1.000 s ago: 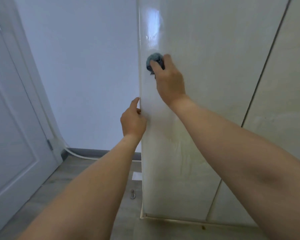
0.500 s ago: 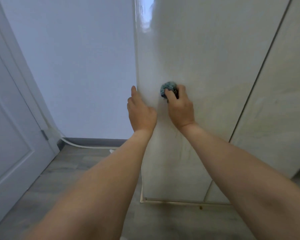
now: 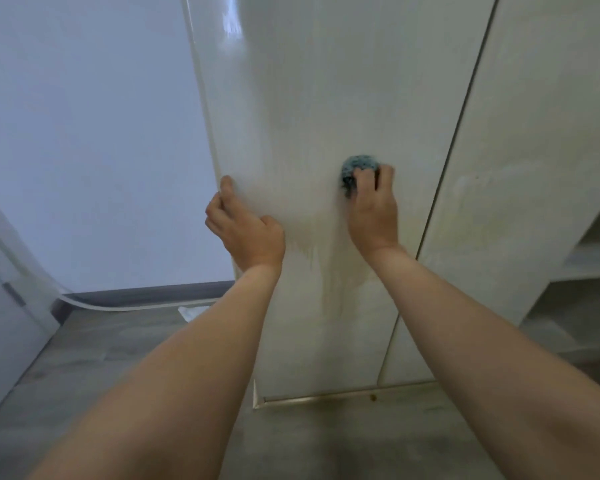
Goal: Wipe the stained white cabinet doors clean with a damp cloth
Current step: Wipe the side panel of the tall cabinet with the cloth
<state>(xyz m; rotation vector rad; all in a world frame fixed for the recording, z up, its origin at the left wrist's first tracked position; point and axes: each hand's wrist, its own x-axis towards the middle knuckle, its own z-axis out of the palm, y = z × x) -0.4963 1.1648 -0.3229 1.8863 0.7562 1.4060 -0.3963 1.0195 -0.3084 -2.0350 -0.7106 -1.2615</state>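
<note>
On cabinet door (image 3: 326,109), yellowish streaks, balled blue cloth (image 3: 357,169)

Single head cam, wide-angle, looks fwd and down from the person's head, close to the white cabinet door (image 3: 326,98); floor (image 3: 94,348) at bottom. No 2nd view.
</note>
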